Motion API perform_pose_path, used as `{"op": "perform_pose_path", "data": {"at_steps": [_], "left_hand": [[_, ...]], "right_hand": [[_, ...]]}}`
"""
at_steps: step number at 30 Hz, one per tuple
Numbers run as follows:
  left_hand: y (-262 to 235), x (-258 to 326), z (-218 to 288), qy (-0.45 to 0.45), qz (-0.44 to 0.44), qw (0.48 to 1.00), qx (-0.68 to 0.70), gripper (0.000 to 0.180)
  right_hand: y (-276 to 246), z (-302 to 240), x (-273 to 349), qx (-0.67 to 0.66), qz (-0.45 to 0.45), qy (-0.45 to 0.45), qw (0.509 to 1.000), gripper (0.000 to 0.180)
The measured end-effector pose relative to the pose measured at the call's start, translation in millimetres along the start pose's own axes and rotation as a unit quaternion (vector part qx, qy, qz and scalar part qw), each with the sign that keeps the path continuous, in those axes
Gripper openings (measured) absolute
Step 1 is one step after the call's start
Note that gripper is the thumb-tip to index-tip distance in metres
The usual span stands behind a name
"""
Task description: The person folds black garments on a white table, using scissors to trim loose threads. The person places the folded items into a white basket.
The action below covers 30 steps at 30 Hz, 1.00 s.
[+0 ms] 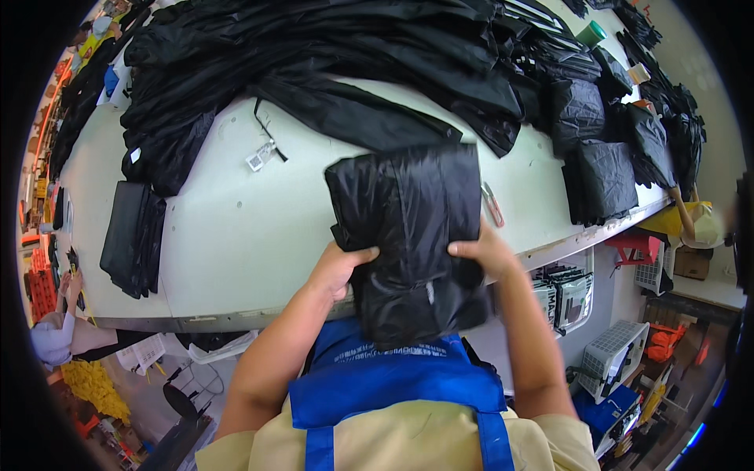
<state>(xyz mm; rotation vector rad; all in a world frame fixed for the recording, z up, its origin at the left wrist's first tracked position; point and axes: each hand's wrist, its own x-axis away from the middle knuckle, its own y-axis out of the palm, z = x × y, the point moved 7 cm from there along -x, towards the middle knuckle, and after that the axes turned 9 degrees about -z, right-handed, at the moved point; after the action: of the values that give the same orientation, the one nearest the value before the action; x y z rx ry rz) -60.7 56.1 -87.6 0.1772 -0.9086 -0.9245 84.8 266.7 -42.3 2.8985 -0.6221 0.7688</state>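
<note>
A folded black garment (pixel 408 228) of shiny fabric is held up in front of me, over the table's near edge. My left hand (pixel 339 267) grips its left side, thumb on top and fingers partly hidden behind the cloth. On the opposite side my right hand (pixel 485 250) grips it the same way, its thumb across the fabric and its fingers mostly hidden. Just beyond the garment lies a loose black garment (pixel 345 118), and a white tag (pixel 261 155) on a black cord rests on the table left of it.
The white table (pixel 236 243) carries a large heap of black garments (pixel 314 39) at the back. Folded black stacks stand at left (pixel 132 239) and right (pixel 605 180). Red-handled snips (pixel 492 206) lie right of centre. White crates (pixel 613 353) stand below. Other people work at both sides.
</note>
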Motion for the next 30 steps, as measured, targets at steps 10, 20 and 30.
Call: {"op": "perform_pose_path", "data": {"at_steps": [10,20,30], "left_hand": [[21,20,-103,-0.052,0.047,0.974,0.217,0.039],[104,2,-65,0.020,-0.099,0.990,-0.094,0.035],[339,-262,180,0.573,-0.011,0.450,-0.685,0.032]], "right_hand": [[128,-63,51,0.544,-0.003,-0.154,0.824,0.122],[36,18,70,0.345,0.157,0.036,0.925,0.086],[-181,50,138,0.105,0.238,0.046,0.964,0.115]]}}
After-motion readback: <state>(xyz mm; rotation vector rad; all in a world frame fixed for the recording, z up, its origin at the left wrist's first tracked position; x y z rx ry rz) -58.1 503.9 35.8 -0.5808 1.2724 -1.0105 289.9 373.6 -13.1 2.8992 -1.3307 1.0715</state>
